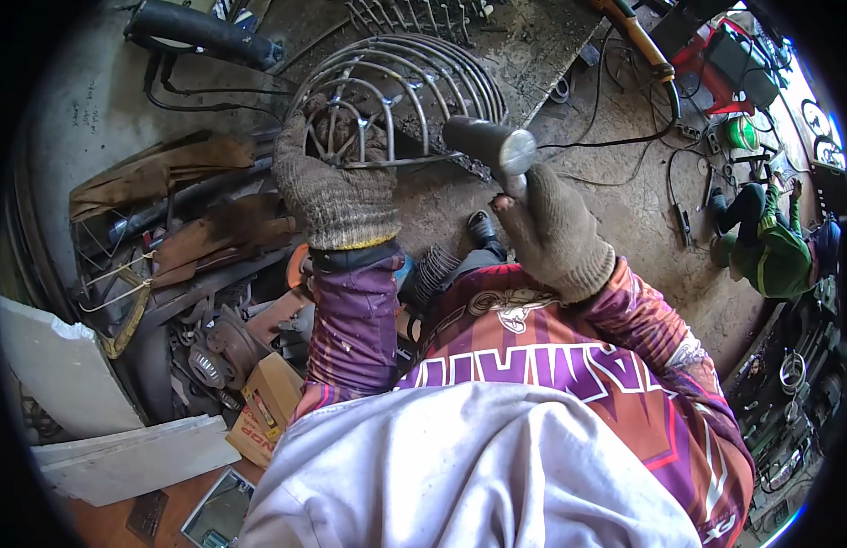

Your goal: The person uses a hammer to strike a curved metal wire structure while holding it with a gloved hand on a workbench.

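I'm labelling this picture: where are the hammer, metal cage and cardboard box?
Hammer point(483, 142): head view, side of its metal head.
Metal cage point(411, 92): head view, a joint between bars.
Cardboard box point(272, 405): head view, a side panel.

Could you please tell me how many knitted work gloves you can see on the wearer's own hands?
2 gloves: one on the left hand, at the metal cage; the other on the right hand, holding the hammer. Neither is hidden.

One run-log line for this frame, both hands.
left hand: holds curved metal cage | right hand: holds hammer | hammer-cage contact: unclear
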Tool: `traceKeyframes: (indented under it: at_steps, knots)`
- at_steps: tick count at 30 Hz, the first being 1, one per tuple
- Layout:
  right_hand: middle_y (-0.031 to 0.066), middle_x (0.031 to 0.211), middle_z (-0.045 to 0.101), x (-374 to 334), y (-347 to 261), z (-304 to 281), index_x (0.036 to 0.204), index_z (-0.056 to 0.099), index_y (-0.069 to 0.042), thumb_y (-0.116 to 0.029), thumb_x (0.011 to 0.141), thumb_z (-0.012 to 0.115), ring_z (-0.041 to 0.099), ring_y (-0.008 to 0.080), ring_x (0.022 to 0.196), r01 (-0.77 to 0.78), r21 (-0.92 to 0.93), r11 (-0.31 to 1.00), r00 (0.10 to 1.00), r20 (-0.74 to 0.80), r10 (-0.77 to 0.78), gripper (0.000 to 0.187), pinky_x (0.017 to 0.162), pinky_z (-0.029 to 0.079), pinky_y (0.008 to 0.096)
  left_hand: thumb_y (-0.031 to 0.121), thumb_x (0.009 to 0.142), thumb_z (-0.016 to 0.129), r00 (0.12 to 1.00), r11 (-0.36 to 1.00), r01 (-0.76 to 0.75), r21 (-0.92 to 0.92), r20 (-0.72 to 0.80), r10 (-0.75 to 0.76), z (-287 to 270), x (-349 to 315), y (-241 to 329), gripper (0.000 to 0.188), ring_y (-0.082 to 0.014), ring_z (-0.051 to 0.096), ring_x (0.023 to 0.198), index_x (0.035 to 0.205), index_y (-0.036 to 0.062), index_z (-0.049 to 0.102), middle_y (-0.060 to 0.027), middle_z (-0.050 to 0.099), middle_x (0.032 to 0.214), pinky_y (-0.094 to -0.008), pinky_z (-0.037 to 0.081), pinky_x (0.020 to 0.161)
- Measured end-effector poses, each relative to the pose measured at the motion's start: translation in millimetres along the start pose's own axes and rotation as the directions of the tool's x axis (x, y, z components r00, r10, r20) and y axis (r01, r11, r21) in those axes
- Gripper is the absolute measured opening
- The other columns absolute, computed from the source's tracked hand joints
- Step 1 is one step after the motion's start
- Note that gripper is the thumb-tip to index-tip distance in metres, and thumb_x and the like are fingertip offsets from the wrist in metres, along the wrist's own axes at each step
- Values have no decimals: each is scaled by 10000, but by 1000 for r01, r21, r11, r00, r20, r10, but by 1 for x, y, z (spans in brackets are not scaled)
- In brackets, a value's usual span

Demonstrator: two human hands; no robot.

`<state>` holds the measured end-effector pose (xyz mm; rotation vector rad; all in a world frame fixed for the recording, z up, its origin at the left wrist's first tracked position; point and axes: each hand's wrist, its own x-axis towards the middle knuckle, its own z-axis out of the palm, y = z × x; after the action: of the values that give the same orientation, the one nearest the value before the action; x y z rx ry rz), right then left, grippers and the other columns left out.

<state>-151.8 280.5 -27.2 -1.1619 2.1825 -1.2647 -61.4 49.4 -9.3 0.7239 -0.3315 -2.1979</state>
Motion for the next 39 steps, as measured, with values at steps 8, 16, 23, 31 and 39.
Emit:
traceKeyframes:
  at_steps: [8,16,23,31,39]
  knots:
    - [180,832,672,-5,-7,-5,1193,583,4,-202,907,669,682,385,760,136,164,977,974,-201,-102,363,660,549,439,261,922,537,961,969,-92,227,-236,147,16,-1,-7,305,-290,716,921,1093,40,658,-140,716,1038,-449,623,801]
    - [168,782,663,-8,-2,-16,1136,554,-5,-183,943,634,671,361,679,82,54,995,993,-88,-77,275,609,522,418,315,940,542,987,959,-111,261,-83,137,-10,0,10,287,-257,711,753,1035,73,666,-89,724,909,-401,607,614]
    - [-1,813,568,-22,36,-12,1275,528,12,-129,987,569,516,63,612,-249,584,773,914,-122,386,323,539,416,232,288,983,484,960,1000,10,-21,280,-4,-20,-10,41,325,-279,726,869,1079,52,686,-131,739,1036,-435,620,737]
    - [15,856,575,-22,28,-19,1275,521,17,-141,970,619,525,65,608,-251,612,750,918,-95,385,357,518,428,222,289,1004,457,791,962,246,-117,598,-130,-25,1,67,442,-294,686,1107,1278,-19,616,-187,673,1246,-467,597,912]
    - [81,1081,604,-36,31,-18,1303,502,18,-98,961,620,561,112,903,-239,591,771,933,-81,352,379,785,480,271,245,997,477,710,905,393,-161,678,-188,-12,-13,62,447,-263,661,1161,1319,-51,572,-204,645,1290,-429,575,960]
